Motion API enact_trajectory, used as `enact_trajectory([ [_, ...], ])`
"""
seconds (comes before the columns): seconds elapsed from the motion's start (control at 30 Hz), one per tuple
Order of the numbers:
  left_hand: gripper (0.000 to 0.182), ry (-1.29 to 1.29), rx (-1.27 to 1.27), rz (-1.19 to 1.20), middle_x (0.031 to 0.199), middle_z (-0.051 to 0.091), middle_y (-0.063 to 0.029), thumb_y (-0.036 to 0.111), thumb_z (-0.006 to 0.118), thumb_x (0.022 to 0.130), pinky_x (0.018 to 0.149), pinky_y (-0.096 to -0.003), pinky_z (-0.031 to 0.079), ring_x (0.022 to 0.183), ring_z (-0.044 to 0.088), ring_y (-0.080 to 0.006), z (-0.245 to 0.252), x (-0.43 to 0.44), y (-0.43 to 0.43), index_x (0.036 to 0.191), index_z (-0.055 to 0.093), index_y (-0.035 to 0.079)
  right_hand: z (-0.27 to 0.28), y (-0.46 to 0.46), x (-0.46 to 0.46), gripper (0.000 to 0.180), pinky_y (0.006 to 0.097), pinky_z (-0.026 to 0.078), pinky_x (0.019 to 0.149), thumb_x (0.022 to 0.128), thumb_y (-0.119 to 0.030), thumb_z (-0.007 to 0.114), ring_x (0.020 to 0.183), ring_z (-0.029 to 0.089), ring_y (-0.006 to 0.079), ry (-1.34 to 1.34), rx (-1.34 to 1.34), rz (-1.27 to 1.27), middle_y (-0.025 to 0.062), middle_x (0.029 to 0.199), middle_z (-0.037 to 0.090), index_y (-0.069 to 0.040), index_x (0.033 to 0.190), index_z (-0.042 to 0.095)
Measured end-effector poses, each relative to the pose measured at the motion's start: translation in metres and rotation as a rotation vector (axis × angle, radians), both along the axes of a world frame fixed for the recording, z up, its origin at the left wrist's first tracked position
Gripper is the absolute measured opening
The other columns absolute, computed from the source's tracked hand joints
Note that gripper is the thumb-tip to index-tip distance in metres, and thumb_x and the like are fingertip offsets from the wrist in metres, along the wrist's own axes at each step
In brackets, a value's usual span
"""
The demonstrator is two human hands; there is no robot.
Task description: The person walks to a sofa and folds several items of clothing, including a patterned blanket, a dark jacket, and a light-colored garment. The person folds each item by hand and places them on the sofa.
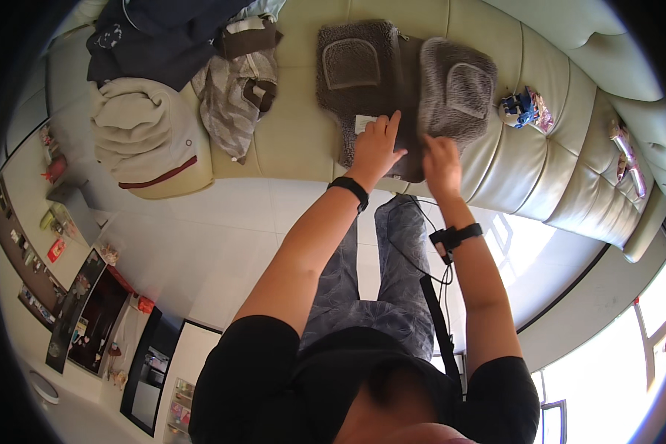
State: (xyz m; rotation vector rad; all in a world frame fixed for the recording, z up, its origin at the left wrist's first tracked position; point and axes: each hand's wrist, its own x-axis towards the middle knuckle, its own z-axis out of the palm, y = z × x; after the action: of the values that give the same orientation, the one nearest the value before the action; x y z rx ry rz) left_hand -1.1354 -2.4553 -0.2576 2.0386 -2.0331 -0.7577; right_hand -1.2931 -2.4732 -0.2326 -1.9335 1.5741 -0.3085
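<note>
A grey-brown fleece vest (361,66) with two outlined pockets lies spread on a sofa, its front panels apart over a smooth dark lining. My left hand (376,144) rests on the lining beside a white label, fingers spread, holding nothing that I can make out. At the lower inner edge of the right-hand panel is my right hand (442,164), slightly blurred, with its fingers bent against the fleece; whether they pinch it is unclear.
Left of the vest lie a patterned grey garment (233,94), a folded cream garment (144,133) and a dark navy garment (150,44). Wrapped packets (524,108) sit to the right on the pale green sofa (294,122). A cable hangs by my right wrist.
</note>
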Motion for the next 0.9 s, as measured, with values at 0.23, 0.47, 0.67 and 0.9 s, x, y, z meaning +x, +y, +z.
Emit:
enact_trajectory([
  [0.23,0.048,0.037,-0.025,-0.063,0.087,0.046,-0.0078,0.008,0.055,0.069,0.064,-0.0328,0.046,0.08,0.05,-0.0248,-0.011,0.002,0.009,0.116,0.043,0.007,-0.041,0.001,-0.033,0.038,0.0381,0.039,0.084,0.072,-0.02,0.064,0.097,0.048,0.0315,0.001,-0.11,-0.33,0.014,0.105,0.051,-0.006,0.106,0.053],
  [0.47,0.045,0.062,-0.028,-0.255,0.087,0.049,-0.0075,0.005,0.051,0.073,0.066,-0.0368,0.043,0.078,0.05,-0.0255,-0.004,0.003,0.034,0.117,0.043,0.006,-0.075,-0.041,-0.064,0.067,0.0394,0.038,0.086,0.071,-0.044,0.063,0.1,0.047,0.0328,0.207,-0.036,-0.624,0.0168,0.114,0.043,-0.004,0.119,0.04],
  [0.67,0.052,-0.244,-0.075,-0.287,0.096,0.047,-0.0056,0.01,0.055,0.071,0.064,-0.03,0.041,0.08,0.047,-0.0191,-0.018,0.013,0.036,0.121,0.042,0.008,-0.092,-0.072,-0.081,0.049,0.0396,0.043,0.076,0.07,-0.039,0.063,0.084,0.057,0.0329,0.234,0.145,-0.568,0.0172,0.089,0.06,-0.002,0.1,0.054],
  [0.9,0.034,0.107,-0.075,-0.358,0.098,0.05,-0.003,0.014,0.059,0.07,0.074,-0.0342,0.04,0.088,0.048,-0.0198,-0.011,0.02,0.066,0.103,0.052,0.007,-0.022,-0.066,-0.056,0.043,0.0375,0.042,0.075,0.074,-0.03,0.062,0.086,0.056,0.0314,0.065,0.123,-0.613,0.0187,0.092,0.057,0.0,0.1,0.048],
])
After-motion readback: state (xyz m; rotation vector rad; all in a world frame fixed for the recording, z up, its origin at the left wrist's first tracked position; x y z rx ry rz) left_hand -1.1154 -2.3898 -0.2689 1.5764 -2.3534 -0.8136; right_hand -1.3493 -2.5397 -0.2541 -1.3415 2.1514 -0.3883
